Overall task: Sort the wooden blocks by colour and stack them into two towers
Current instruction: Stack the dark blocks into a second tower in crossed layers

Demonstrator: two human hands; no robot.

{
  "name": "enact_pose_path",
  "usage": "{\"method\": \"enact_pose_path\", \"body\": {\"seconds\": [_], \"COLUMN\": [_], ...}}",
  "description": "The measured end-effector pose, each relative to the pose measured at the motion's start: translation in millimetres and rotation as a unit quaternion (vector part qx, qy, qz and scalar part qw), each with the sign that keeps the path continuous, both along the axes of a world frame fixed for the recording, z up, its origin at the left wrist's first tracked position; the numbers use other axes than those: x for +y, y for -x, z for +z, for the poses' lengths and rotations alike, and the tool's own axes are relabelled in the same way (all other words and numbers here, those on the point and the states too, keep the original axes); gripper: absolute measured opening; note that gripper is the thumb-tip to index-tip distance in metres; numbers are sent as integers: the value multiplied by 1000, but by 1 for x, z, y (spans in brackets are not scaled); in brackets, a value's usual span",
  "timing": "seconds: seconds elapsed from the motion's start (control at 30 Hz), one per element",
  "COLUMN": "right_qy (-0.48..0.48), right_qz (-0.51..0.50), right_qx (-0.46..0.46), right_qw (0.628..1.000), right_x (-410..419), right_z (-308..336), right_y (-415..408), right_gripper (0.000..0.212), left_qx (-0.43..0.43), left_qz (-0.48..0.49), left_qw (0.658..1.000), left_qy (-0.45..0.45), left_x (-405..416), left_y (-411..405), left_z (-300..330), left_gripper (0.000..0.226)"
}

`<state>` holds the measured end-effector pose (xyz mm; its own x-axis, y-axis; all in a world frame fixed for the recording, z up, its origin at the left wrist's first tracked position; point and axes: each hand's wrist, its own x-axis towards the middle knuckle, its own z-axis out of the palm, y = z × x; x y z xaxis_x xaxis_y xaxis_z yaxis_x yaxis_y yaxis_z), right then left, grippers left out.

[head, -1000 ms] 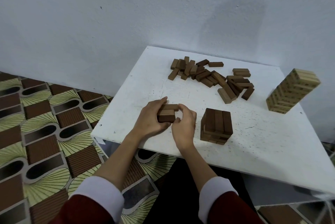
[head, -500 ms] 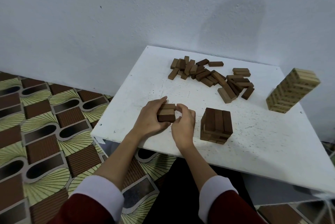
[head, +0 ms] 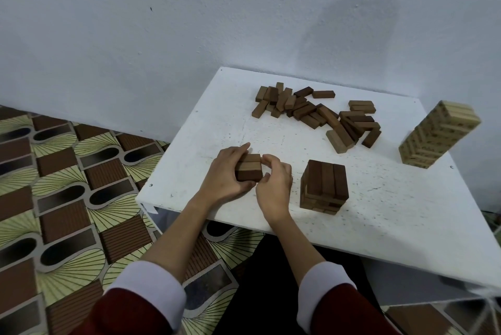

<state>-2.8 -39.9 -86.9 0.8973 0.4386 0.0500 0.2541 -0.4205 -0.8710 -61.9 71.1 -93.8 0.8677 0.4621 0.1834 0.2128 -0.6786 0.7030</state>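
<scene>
Three dark brown blocks [head: 249, 169] lie side by side near the front left of the white table [head: 379, 212]. My left hand [head: 225, 174] grips this small group from the left, and my right hand [head: 273, 183] curls round it from the right. A short dark brown tower [head: 324, 185] stands just right of my right hand. Loose brown blocks [head: 317, 113] lie scattered at the back of the table. A tall light-coloured tower [head: 436, 134] stands at the far right.
The table stands against a pale wall, its front left corner [head: 143, 199] close to my left hand. Patterned flooring [head: 62, 199] lies to the left, below the table edge.
The three blocks are now pressed into an even row between my hands. My right fingers have closed in slightly on them. Nothing else has moved.
</scene>
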Motion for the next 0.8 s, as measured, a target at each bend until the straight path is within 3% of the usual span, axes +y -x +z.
{"method": "enact_pose_path", "body": {"seconds": [0.37, 0.6, 0.8], "right_qy": [-4, 23, -32], "right_qz": [1, 3, 42], "right_qx": [13, -8, 52], "right_qw": [1000, 1000, 997], "right_x": [-2, 3, 3], "right_z": [3, 9, 36], "right_y": [1, 5, 9], "right_gripper": [52, 52, 51], "left_qx": [-6, -40, -88], "left_qz": [6, 50, 109], "left_qw": [1000, 992, 968], "left_qy": [24, 106, 207], "left_x": [-1, -2, -11], "left_y": [1, 2, -3], "left_z": [3, 3, 21], "left_gripper": [90, 93, 101]}}
